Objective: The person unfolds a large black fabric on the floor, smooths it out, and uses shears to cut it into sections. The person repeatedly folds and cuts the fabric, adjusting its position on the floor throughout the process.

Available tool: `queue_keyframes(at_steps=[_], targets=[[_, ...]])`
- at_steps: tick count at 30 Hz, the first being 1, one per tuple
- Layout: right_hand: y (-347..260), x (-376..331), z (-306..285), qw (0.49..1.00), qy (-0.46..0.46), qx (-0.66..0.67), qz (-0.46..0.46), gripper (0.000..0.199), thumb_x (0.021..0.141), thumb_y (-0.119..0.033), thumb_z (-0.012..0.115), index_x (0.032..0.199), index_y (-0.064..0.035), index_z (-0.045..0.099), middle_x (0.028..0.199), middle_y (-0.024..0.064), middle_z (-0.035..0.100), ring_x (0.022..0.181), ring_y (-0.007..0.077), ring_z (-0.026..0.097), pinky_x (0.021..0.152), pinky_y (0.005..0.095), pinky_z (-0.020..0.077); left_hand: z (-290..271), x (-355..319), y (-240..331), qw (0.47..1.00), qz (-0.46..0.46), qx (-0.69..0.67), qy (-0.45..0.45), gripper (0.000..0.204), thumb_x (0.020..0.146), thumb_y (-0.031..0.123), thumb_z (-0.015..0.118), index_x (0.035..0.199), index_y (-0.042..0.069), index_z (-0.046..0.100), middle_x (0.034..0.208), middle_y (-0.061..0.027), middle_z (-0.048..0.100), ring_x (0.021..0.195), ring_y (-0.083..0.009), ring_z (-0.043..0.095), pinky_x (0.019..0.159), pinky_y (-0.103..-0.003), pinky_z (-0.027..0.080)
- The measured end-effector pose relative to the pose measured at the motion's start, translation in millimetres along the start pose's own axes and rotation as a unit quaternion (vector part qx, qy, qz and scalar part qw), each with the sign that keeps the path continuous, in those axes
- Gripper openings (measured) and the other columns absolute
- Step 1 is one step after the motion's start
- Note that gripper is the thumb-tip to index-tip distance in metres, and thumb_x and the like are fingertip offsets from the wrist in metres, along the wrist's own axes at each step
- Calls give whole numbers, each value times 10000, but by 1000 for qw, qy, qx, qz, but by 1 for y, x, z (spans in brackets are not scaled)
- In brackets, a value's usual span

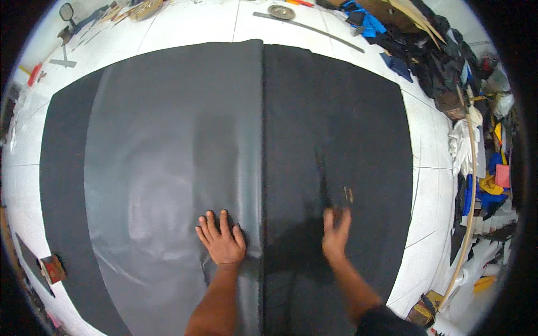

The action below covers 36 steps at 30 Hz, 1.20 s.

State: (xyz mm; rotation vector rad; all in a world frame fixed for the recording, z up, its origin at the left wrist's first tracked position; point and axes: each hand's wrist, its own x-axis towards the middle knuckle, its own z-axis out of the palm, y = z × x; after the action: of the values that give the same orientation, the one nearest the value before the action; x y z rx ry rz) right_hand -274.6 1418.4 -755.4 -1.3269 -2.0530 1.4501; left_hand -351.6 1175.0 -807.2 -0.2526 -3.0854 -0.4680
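Note:
A large smooth grey sheet (151, 140) with a slight sheen lies over a matte black sheet (370, 140) on the floor. The grey sheet's straight right edge runs down the middle, slightly raised. My left hand (224, 243) presses flat on the grey sheet near that edge, fingers spread, holding nothing visible. Over the black part, right of the edge, is my right hand (336, 235). Its fingers point away from me and are blurred, so their grip is unclear. A thin dark streak runs ahead of them; I cannot tell whether it is a tool or a shadow.
White tiles (431, 185) surround the sheets. Beyond the far edge lie a long metal ruler (314, 31) and a round metal dish (281, 12). A reddish block (53, 270) rests on the left edge. Heaped scraps (443, 61) and a long pole (468, 224) line the right side.

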Motion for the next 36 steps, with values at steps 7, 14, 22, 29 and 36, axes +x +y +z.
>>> queue_keyframes(at_steps=[7, 14, 22, 29, 36], targets=[[175, -226, -185, 948, 119, -293, -44, 640, 873, -318, 669, 1255, 132, 423, 1162, 280, 545, 1121, 406, 528, 978, 458, 403, 0, -2, 2, 999, 31, 1, 37, 616, 897, 439, 565, 1397, 93, 463, 1476, -219, 365, 1411, -422, 246, 1158, -571, 136], [199, -231, -174, 945, 158, -286, -34, 746, 756, -361, 736, 1279, 94, 461, 1270, 280, 519, 1212, 447, 473, 1019, 527, 359, 7, 9, -15, 999, 41, -15, 26, 731, 871, 551, 579, 1413, 77, 449, 1497, -221, 345, 1425, -422, 217, 1163, -558, 107], [230, -251, -186, 939, 183, -291, -27, 724, 797, -395, 718, 1313, 31, 441, 1375, 197, 473, 1316, 368, 394, 1081, 515, 268, -44, -224, 53, 917, 362, -13, -164, 899, 762, 542, 717, 1384, -45, 439, 1476, -286, 353, 1420, -451, 229, 1145, -582, 126], [242, -264, -226, 977, 152, -72, -127, 664, 805, -390, 745, 1257, 13, 472, 1255, 218, 552, 1193, 397, 496, 1018, 483, 354, -41, -436, 42, 901, 391, 22, -188, 499, 891, 301, 632, 1305, 38, 541, 1400, -223, 466, 1268, -420, 458, 1064, -521, 354], [276, -429, -393, 979, 62, -192, -2, 589, 840, -462, 693, 1177, 10, 590, 1146, 243, 624, 1091, 407, 589, 927, 465, 461, -221, -606, 4, 940, 127, -231, -218, 248, 903, 229, 634, 1063, 39, 631, 995, -214, 657, 869, -403, 637, 754, -461, 493]])
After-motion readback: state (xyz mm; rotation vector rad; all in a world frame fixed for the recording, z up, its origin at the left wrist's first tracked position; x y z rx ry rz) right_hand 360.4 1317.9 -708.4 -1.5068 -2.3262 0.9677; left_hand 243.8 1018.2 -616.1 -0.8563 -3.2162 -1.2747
